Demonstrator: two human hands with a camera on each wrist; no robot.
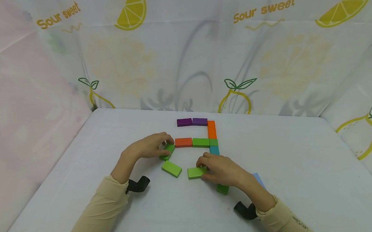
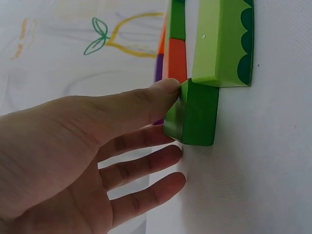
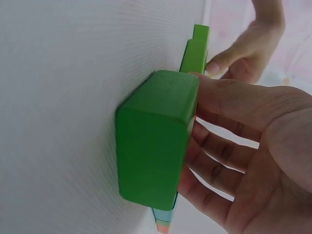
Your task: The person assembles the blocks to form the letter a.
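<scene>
My left hand (image 1: 149, 146) pinches a green block (image 1: 167, 152) between thumb and fingers, left of the orange-red block (image 1: 183, 142). In the left wrist view, the thumb lies on this block's (image 2: 197, 112) edge. My right hand (image 1: 222, 168) grips the right end of a light green block (image 1: 196, 173) lying on the table. Between the hands sits another light green block (image 1: 171, 168), set at a slant and touched by neither. A darker green block (image 1: 223, 189) shows under the right hand; it fills the foreground of the right wrist view and hides the fingertips.
Two purple blocks (image 1: 192, 122) form the back row. An orange block (image 1: 211, 129), a small green one (image 1: 213, 142) and a teal one (image 1: 214, 150) run toward me. Another green block (image 1: 201, 142) adjoins the orange-red one. Something light blue (image 1: 259, 180) lies behind the right wrist.
</scene>
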